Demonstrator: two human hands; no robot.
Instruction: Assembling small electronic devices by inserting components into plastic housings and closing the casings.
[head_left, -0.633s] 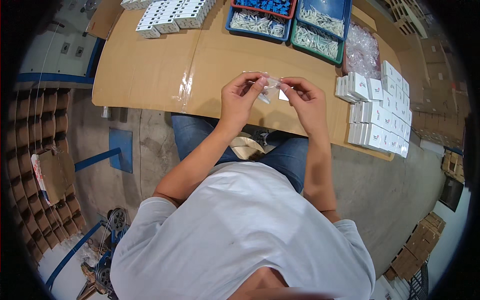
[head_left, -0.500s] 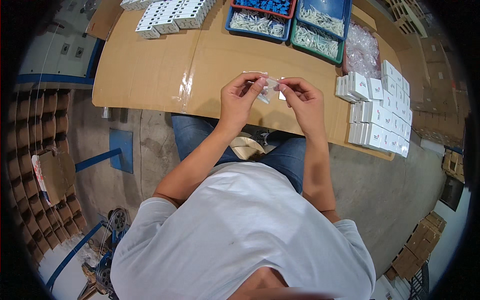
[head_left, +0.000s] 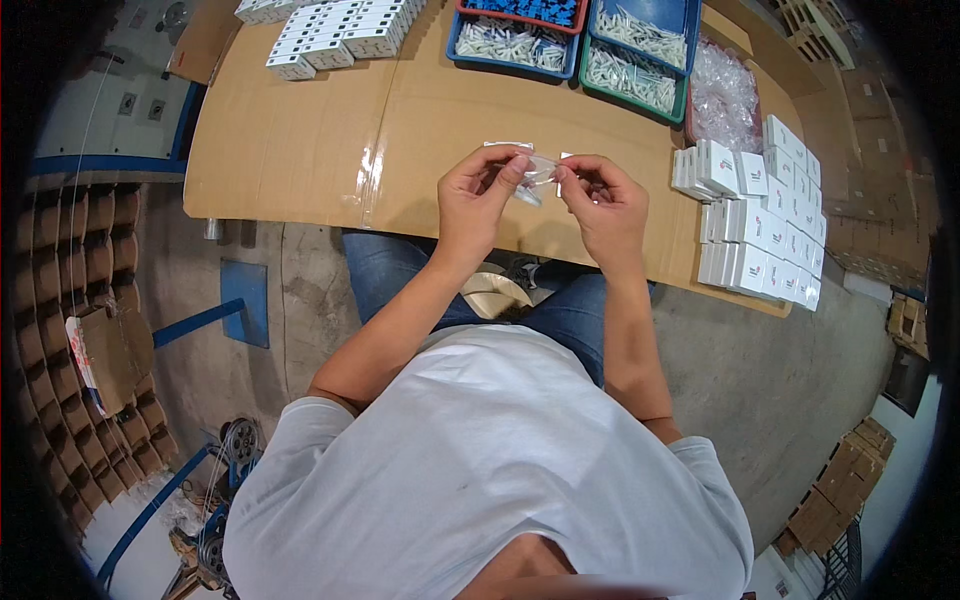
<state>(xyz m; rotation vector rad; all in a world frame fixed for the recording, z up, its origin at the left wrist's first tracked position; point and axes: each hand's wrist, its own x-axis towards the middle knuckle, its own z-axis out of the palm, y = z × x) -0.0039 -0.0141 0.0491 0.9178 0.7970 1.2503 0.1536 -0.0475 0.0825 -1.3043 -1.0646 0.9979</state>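
Note:
A small clear plastic bag (head_left: pixel 541 171) is stretched between my two hands, just above the near edge of the cardboard-covered table (head_left: pixel 300 130). My left hand (head_left: pixel 470 205) pinches its left side between thumb and forefinger. My right hand (head_left: pixel 612 212) has the right side pinched in the same way, with the other fingers curled in. Something small and pale shows low in the bag (head_left: pixel 527 197), too unclear to name. Behind the hands, parts of two flat white things peek out, one beyond the left fingers (head_left: pixel 508 145) and one by the right fingertips (head_left: pixel 566 188).
White boxes are stacked at the table's right (head_left: pixel 758 235) and lined up at the far left (head_left: pixel 345 30). Trays at the back hold white slim pieces (head_left: pixel 510 45) and blue pieces (head_left: pixel 525 10). Clear plastic bags (head_left: pixel 722 95) fill a red tray beside them.
The bag has shifted slightly in my fingers and is drawn wider between them. Both hands stay almost in the same place.

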